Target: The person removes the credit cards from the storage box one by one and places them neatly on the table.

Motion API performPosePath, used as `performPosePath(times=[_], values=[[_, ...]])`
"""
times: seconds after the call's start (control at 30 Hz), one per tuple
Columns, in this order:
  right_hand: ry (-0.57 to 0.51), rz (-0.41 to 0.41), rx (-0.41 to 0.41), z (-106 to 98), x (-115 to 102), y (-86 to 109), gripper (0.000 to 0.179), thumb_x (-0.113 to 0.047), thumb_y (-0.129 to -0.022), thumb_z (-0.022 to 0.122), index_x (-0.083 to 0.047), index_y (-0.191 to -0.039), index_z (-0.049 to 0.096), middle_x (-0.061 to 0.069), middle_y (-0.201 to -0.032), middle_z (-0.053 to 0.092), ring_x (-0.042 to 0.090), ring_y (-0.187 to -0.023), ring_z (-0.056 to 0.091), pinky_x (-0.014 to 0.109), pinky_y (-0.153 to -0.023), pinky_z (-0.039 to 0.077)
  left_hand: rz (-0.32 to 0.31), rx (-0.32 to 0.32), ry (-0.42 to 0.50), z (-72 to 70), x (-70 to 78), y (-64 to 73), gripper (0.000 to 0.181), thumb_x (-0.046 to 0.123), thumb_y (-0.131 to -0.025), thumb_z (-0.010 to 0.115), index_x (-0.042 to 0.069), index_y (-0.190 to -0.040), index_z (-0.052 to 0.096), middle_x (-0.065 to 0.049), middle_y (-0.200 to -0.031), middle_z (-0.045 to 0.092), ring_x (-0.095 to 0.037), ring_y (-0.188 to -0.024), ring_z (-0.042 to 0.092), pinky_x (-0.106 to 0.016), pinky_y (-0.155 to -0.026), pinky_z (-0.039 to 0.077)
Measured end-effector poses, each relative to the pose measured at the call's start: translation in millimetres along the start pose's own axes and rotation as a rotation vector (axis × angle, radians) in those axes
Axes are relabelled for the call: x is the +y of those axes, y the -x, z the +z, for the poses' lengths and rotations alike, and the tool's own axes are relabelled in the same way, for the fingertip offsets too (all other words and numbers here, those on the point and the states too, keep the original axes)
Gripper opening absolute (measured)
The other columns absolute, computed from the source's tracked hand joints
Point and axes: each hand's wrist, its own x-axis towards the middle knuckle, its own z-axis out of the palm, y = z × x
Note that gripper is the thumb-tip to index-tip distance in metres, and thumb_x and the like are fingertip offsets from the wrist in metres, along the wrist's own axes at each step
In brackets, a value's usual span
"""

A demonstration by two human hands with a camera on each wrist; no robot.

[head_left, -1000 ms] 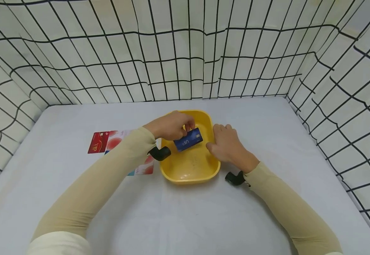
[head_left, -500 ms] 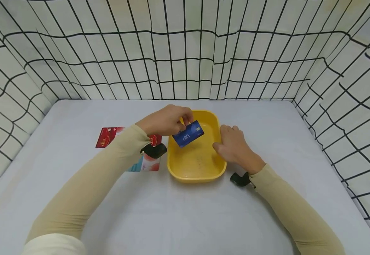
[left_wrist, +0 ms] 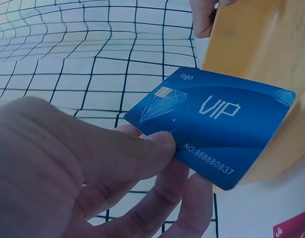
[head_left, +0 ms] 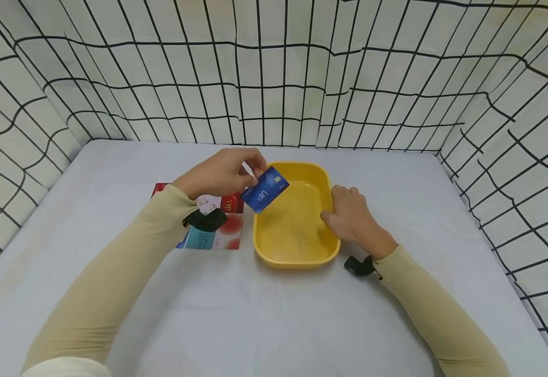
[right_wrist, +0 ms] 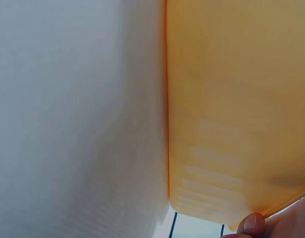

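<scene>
My left hand (head_left: 224,173) pinches a blue VIP card (head_left: 264,189) by its edge, above the left rim of a yellow plastic tub (head_left: 297,238). In the left wrist view the thumb presses on the card's printed face (left_wrist: 216,124), with fingers behind it; a chip, "VIP" and a number show. At the opposite side, my right hand (head_left: 356,220) grips the tub's right rim, its thumb over the edge and the fingers outside. The right wrist view shows the tub's outer wall (right_wrist: 216,99) beside the white tabletop, with fingertips at the rim.
Left of the tub lie several cards on the white table (head_left: 255,314), partly under my left forearm: a red VIP card (head_left: 233,203), a card with red circles (head_left: 229,225) and a teal one (head_left: 200,240). Black wire mesh (head_left: 274,89) encloses the back and sides.
My left hand has lifted the blue card from inside the tub and moved it left to the rim. The right hand stays on the tub's right side.
</scene>
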Motion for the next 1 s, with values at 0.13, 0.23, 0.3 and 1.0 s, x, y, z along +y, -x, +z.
performPosePath(times=[0.13, 0.23, 0.3, 1.0], values=[[-0.002, -0.008, 0.012, 1.2, 1.9, 0.0, 0.029, -0.031, -0.093, 0.050, -0.005, -0.105, 0.051, 0.011, -0.092, 0.050, 0.031, -0.090, 0.040, 0.039, -0.080, 0.029, -0.022, 0.018, 0.043, -5.0, -12.8, 9.3, 0.028, 0.010, -0.100, 0.063, 0.014, -0.128, 0.061, -0.009, -0.125, 0.064, -0.030, -0.110, 0.068, -0.043, -0.094, 0.063], [-0.003, -0.015, 0.018, 2.2, 2.3, -1.0, 0.029, -0.031, -0.092, 0.050, -0.005, -0.106, 0.051, 0.011, -0.092, 0.050, 0.031, -0.090, 0.040, 0.039, -0.079, 0.028, -0.043, 0.026, 0.092, -9.5, -22.7, 18.2, 0.027, 0.011, -0.100, 0.062, 0.014, -0.128, 0.060, -0.009, -0.127, 0.063, -0.029, -0.111, 0.068, -0.044, -0.097, 0.062], [-0.002, -0.017, 0.019, 2.3, 2.0, -1.1, 0.030, -0.031, -0.092, 0.050, -0.005, -0.106, 0.051, 0.011, -0.092, 0.050, 0.031, -0.091, 0.040, 0.039, -0.079, 0.028, -0.067, 0.029, 0.141, -12.0, -29.1, 23.5, 0.028, 0.011, -0.101, 0.061, 0.014, -0.128, 0.059, -0.009, -0.128, 0.061, -0.028, -0.111, 0.069, -0.044, -0.097, 0.062], [0.007, -0.004, 0.013, 2.7, 2.3, -1.1, 0.030, -0.030, -0.092, 0.049, -0.005, -0.107, 0.051, 0.011, -0.091, 0.049, 0.031, -0.090, 0.039, 0.038, -0.077, 0.026, -0.288, 0.120, 0.277, -22.3, -102.5, 63.6, 0.045, 0.024, -0.103, 0.061, 0.012, -0.144, 0.047, -0.015, -0.141, 0.051, -0.034, -0.117, 0.064, -0.051, -0.100, 0.060]])
